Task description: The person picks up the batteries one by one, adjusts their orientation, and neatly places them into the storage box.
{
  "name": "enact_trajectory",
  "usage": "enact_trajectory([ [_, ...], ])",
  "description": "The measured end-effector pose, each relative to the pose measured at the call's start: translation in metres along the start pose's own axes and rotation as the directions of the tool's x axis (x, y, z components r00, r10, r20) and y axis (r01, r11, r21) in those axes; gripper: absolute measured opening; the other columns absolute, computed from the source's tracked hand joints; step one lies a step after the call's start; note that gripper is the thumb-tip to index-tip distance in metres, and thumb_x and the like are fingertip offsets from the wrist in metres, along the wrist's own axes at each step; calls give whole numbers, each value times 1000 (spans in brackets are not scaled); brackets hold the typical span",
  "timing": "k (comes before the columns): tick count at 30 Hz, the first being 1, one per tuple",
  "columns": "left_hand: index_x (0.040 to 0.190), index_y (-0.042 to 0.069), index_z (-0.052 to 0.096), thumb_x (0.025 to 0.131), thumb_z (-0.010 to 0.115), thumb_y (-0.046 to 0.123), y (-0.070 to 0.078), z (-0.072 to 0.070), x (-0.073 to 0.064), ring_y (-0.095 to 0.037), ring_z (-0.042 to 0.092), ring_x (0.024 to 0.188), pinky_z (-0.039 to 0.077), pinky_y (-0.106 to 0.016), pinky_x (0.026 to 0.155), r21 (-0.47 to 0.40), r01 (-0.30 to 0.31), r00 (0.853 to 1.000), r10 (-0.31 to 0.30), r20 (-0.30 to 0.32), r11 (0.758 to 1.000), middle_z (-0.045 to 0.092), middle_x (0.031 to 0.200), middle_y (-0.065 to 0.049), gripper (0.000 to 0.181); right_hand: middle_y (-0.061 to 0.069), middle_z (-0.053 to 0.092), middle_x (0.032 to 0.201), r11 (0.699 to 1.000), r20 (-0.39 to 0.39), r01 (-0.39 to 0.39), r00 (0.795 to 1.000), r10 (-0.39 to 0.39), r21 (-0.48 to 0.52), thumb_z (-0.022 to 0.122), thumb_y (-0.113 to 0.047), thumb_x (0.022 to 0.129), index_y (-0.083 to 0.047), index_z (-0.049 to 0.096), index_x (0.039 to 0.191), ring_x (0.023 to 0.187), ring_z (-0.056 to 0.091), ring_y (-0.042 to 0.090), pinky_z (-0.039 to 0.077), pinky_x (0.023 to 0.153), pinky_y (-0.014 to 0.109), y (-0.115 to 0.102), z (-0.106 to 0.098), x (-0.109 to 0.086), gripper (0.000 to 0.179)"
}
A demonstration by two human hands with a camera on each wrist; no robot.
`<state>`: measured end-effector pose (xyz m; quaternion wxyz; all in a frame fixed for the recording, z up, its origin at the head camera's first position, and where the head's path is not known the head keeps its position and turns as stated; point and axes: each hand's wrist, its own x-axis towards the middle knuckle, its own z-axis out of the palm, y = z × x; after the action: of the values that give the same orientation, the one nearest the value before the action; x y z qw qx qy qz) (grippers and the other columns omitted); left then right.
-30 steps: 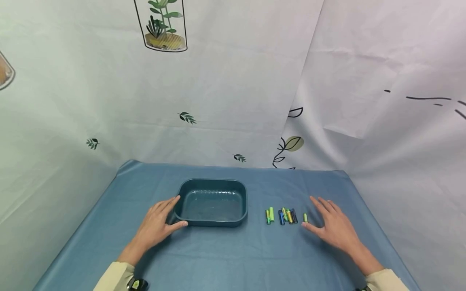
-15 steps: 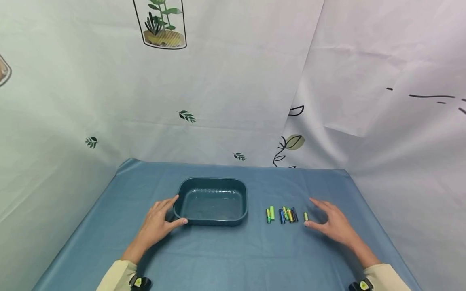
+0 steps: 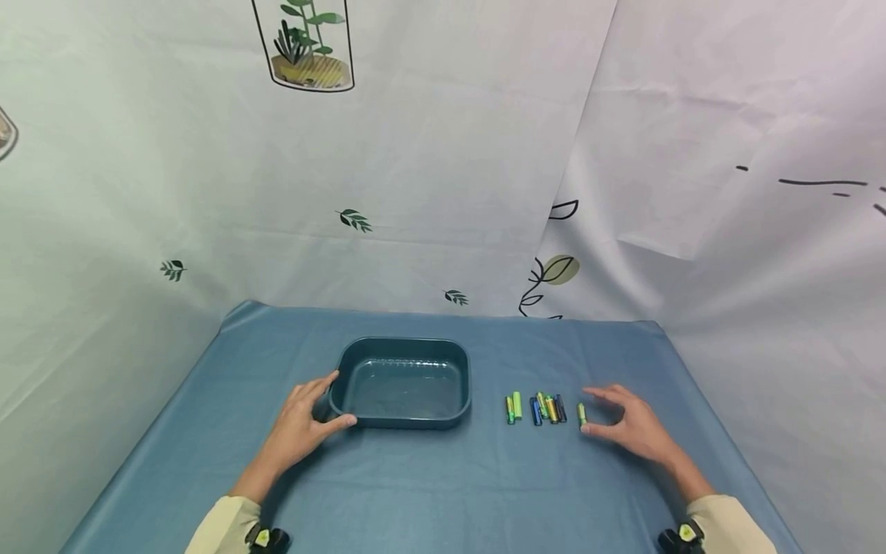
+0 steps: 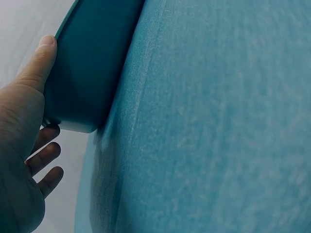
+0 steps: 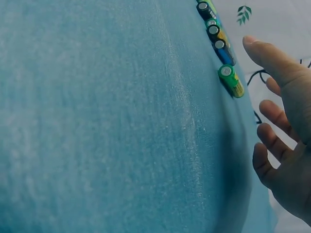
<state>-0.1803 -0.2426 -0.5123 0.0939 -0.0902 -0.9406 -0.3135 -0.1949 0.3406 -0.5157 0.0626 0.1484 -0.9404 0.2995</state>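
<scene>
At the left of the table stands a dark teal rectangular dish (image 3: 401, 422). My left hand (image 3: 294, 425) touches its near left corner, the thumb along the front rim and the fingers at the left side. In the left wrist view the lower fingers lie off the dish, and the index finger is mostly hidden. My right hand (image 3: 640, 427) hovers around a lone green battery (image 3: 581, 414), thumb and fingers spread apart. The right wrist view shows a gap between this hand and the battery (image 5: 231, 81), which lies on the cloth.
Left of the lone battery lies a row of several blue, green and yellow batteries (image 3: 547, 408). Two green batteries (image 3: 514, 408) lie nearer the dish. A blue cloth (image 3: 443, 492) covers the table, and pale printed fabric (image 3: 429, 154) hangs behind and at both sides.
My right hand has lowered slightly toward the lone battery, with the gap between thumb and fingers narrowing. My left hand stays at the dish's corner. The head view has tilted slightly.
</scene>
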Motion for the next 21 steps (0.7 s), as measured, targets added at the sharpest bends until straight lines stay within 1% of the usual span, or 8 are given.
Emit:
enact_trajectory([
  [4, 156, 10, 44, 82, 82, 53, 0, 0, 0, -42, 46, 128, 43, -66, 96, 1, 0, 1000, 0, 0, 1000, 50, 149, -23, 94, 0, 66, 112, 1000, 15, -13, 1000, 13, 0, 89, -44, 77, -14, 71, 131, 99, 60, 20, 49, 79, 42, 2, 1, 2, 64],
  [7, 156, 11, 44, 82, 82, 53, 1, 0, 0, -42, 47, 128, 43, -66, 96, 2, 2, 1000, -2, 3, 1000, 50, 149, -23, 93, -3, 65, 109, 1000, 25, -17, 1000, 17, -1, 89, -45, 77, -14, 71, 131, 96, 58, 16, 48, 78, 38, 4, 2, 2, 65],
  [15, 156, 11, 44, 83, 81, 53, 1, 0, -1, -42, 46, 129, 43, -66, 96, -15, 10, 1000, -10, 7, 1000, 49, 150, -23, 92, -4, 64, 104, 1000, 27, -9, 1000, 9, 9, 90, -44, 77, -14, 71, 131, 95, 57, 16, 47, 78, 38, 9, 5, 2, 65],
  [21, 157, 11, 43, 82, 82, 53, -1, 2, -1, -43, 45, 131, 42, -67, 97, -31, 15, 1000, -15, 9, 999, 48, 151, -23, 94, -6, 61, 100, 1000, 46, -27, 999, 27, 9, 89, -46, 77, -16, 72, 131, 94, 54, 15, 44, 78, 36, 12, 7, 4, 65],
])
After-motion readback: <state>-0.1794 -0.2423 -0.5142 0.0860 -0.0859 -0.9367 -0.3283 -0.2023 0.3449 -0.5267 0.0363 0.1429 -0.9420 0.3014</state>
